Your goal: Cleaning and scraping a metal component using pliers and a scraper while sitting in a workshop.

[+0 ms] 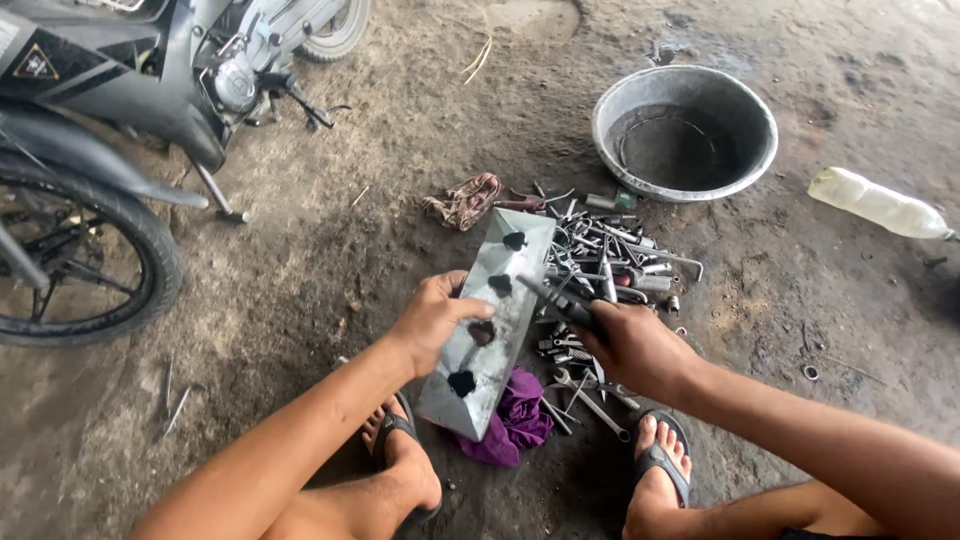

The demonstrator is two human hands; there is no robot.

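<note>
The left hand (432, 318) gripped a grey metal plate (489, 322) with four dark holes; the right hand (632, 345) clutched a dark tool (556, 299) above scattered wrenches (610, 265).

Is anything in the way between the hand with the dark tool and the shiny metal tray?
Nothing visible. The right hand points its dark tool straight at the metal tray, which the left hand steadies.

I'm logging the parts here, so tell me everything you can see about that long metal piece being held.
The metal piece is a long, dull grey sheet-metal form with bevelled edges and four dark holes in a row along its face. It lies tilted, its near end resting on a purple rag, its far end by the pile of tools. The left hand grips its left edge; the right hand holds a dark tool near it.
</note>
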